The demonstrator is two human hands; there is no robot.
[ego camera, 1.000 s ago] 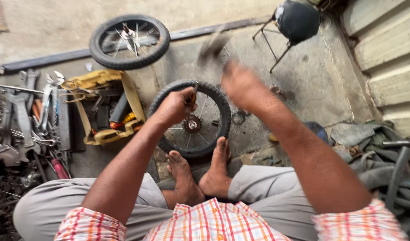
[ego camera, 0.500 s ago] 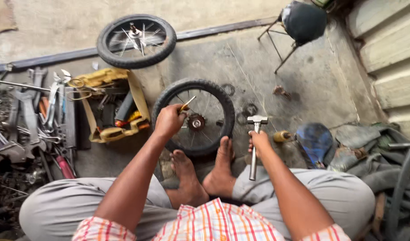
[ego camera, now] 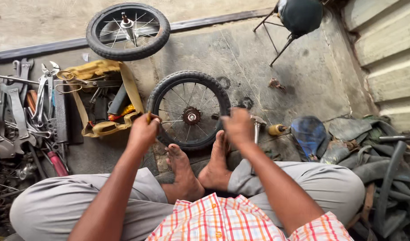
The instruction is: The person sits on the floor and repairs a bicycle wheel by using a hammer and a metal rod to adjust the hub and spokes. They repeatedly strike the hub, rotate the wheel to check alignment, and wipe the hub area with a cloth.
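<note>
Down has come the right hand [ego camera: 238, 126], blurry, hiding most of the hammer [ego camera: 257, 127] it holds. Left hand [ego camera: 143, 130] grips a thin tool [ego camera: 149, 117] beside the small wheel [ego camera: 189, 109] on the floor.

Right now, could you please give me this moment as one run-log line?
left hand: grips yellow-handled tool at small black spoked wheel | right hand: on wheel rim, beside metal hammer | bare feet: brace wheel

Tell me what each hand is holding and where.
Left hand grips a thin tool's handle end. Right hand holds a hammer by its upper handle.
</note>
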